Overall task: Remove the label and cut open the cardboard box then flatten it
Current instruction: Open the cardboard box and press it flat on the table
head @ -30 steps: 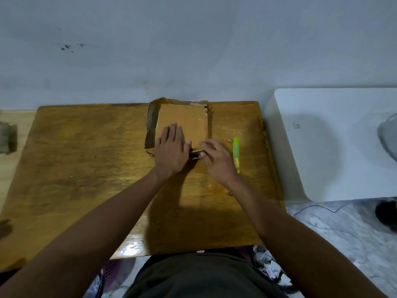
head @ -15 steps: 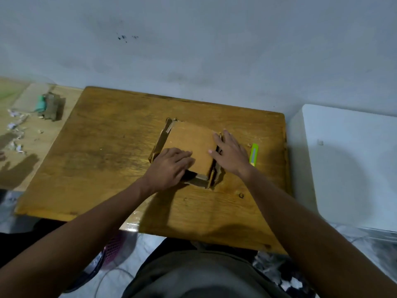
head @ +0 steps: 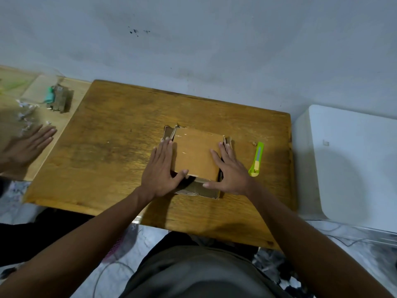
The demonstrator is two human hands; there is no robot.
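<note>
A small brown cardboard box (head: 196,154) lies squashed low on the wooden table (head: 111,151), its flaps splayed at the sides and a dark gap open at its near end. My left hand (head: 162,171) lies flat along the box's left side, fingers straight, thumb touching the near edge. My right hand (head: 231,171) lies flat along the right side, fingers straight over the right flap. A green utility knife (head: 256,159) rests on the table just right of my right hand.
Another person's hand (head: 28,145) lies on a lighter table at the left, among paper scraps (head: 24,114). A small block with a teal object (head: 57,98) sits behind it. A white surface (head: 352,164) adjoins the table on the right. The wall stands behind.
Both hands have spread from the box's near end to its two sides, fingers now straight. The view has swung left, bringing the left table and another person's hand into sight.
</note>
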